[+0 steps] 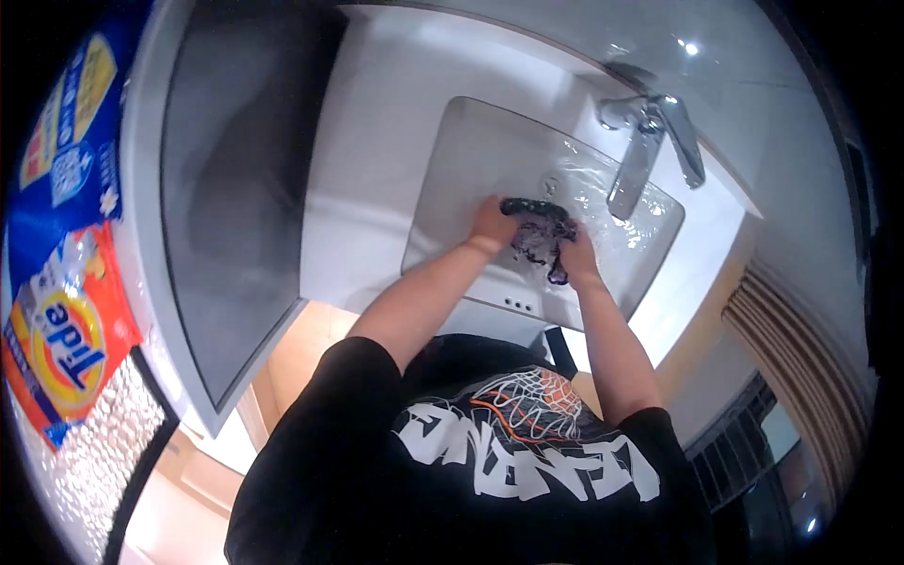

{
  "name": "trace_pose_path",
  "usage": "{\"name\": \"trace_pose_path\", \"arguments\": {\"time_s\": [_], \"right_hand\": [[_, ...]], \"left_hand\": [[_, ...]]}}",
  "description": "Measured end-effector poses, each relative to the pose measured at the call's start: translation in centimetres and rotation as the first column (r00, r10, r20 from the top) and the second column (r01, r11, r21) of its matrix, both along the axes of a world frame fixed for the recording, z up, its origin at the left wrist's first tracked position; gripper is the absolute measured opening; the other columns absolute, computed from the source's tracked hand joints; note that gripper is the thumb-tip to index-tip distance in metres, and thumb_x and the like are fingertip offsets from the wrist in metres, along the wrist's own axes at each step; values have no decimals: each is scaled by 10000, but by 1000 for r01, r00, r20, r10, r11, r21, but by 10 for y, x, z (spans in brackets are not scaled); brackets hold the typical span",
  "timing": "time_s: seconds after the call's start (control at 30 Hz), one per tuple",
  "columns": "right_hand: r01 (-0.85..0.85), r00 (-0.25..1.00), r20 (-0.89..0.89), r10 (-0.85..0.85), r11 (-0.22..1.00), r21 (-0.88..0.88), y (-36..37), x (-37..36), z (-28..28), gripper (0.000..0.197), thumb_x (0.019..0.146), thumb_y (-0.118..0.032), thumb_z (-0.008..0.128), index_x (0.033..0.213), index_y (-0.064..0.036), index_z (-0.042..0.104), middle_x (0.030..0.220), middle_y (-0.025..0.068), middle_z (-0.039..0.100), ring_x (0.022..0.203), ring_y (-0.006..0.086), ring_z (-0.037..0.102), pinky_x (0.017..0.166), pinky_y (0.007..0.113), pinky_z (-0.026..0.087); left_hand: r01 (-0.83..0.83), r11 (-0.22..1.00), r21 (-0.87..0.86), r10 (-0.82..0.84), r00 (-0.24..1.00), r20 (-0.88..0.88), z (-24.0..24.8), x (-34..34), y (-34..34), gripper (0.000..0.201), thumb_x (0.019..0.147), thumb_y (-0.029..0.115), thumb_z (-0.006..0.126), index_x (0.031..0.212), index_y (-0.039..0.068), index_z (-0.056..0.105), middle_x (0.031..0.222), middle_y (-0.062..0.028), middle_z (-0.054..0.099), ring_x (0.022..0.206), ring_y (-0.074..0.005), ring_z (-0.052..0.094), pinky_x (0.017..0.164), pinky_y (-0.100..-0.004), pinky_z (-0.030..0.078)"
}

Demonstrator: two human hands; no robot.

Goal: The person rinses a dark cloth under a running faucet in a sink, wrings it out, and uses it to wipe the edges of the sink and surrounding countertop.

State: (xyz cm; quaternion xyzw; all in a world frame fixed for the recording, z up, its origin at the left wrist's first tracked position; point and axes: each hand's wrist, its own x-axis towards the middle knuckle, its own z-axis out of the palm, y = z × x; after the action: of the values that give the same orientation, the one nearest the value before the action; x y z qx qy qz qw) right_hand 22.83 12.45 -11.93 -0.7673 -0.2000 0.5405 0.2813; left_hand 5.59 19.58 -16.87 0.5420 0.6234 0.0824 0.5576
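Observation:
A dark, wet piece of cloth (539,240), partly sheer and purplish with a black edge, is bunched between my two hands inside the white sink basin (452,179). My left hand (491,226) is closed on its left side. On the right side, my right hand (579,254) grips it too, and a dark loop hangs below those fingers. The cloth's exact kind cannot be told. Rippling water (603,202) lies in the basin around it, and a round drain fitting (551,185) shows just beyond.
A chrome faucet (637,160) reaches over the basin's far right. White counter (363,188) surrounds the sink, with a dark grey panel (245,188) to the left. Farther left lie an orange detergent bag (71,330) and a blue package (71,141). A ribbed beige hose (791,348) curves at right.

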Motion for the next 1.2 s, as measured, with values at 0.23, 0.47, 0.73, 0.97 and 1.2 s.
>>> {"name": "trace_pose_path", "arguments": {"time_s": [0.23,0.47,0.73,0.97,1.2], "right_hand": [[-17,948,-315,-38,985,-170,46,-21,35,342,941,-379,604,942,-40,558,612,22,498,402,94,388,371,273,275],[-209,867,-476,148,975,-78,44,-11,73,450,939,-474,554,898,-29,606,620,58,554,478,182,490,466,337,393],[-475,483,747,457,853,-215,4,20,25,270,919,-310,548,1063,-103,644,1180,123,549,1122,360,498,903,490,435],[-671,311,731,608,685,-284,-22,31,3,296,784,-157,625,1064,-70,664,1235,133,573,1162,360,520,989,480,408],[38,949,-313,-37,999,-3,30,22,4,296,767,-127,562,1032,-18,638,793,116,656,770,242,664,708,371,530]], "left_hand": [[31,206,-978,900,388,202,34,13,4,565,909,591,410,1235,157,568,1252,-106,586,1181,-383,516,978,-698,328],[271,456,-848,819,244,519,3,17,9,340,905,424,574,896,84,598,909,-111,653,836,-272,642,777,-406,527],[-142,951,-275,248,882,402,33,28,15,316,795,255,715,984,20,619,928,-127,633,856,-292,632,806,-409,520],[736,346,581,-596,651,-470,21,22,19,420,748,208,684,1152,110,623,1122,-155,607,1042,-386,560,851,-481,462],[82,778,-623,326,795,512,-20,22,23,414,911,385,482,1121,55,620,946,-121,665,942,-276,631,877,-409,488]]}}
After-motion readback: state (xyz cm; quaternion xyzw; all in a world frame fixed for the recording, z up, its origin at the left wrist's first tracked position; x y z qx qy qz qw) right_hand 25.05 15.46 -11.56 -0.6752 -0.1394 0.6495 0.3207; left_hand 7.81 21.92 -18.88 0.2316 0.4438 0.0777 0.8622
